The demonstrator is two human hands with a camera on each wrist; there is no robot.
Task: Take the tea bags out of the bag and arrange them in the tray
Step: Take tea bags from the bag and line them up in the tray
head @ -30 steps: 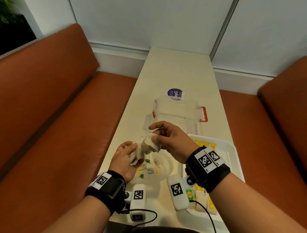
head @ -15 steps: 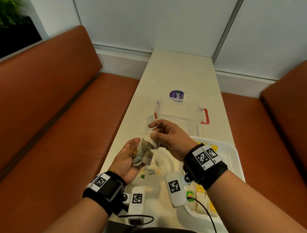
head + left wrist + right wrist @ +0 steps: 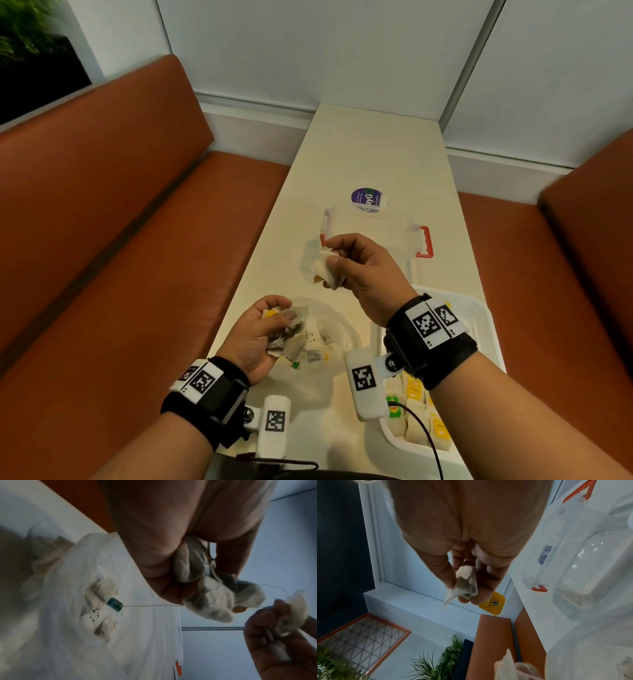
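My left hand [image 3: 270, 325] grips a clump of tangled tea bags [image 3: 291, 337] [image 3: 216, 597] just above the clear plastic bag [image 3: 318, 363] [image 3: 72, 601], which lies on the table with more tea bags [image 3: 101, 609] inside. A thin string runs from the clump to a green tag [image 3: 114, 604] over the bag. My right hand [image 3: 346, 263] is raised farther out and pinches a single white tea bag [image 3: 325, 272] [image 3: 466, 586]; its yellow tag [image 3: 493, 603] hangs below the fingers. The white tray [image 3: 479, 315] at the right holds rows of tea bags [image 3: 421, 418], partly hidden by my right wrist.
A clear plastic box [image 3: 373, 229] with red latches and a round purple label [image 3: 366, 199] stands beyond my hands on the narrow cream table [image 3: 370, 147]. Orange bench seats [image 3: 137, 240] flank the table on both sides. A cable trails from the right wrist camera [image 3: 364, 387].
My hands have come apart: the right hand drew one tea bag up and away toward the clear box, while the left hand lowered toward the plastic bag with the rest of the clump.
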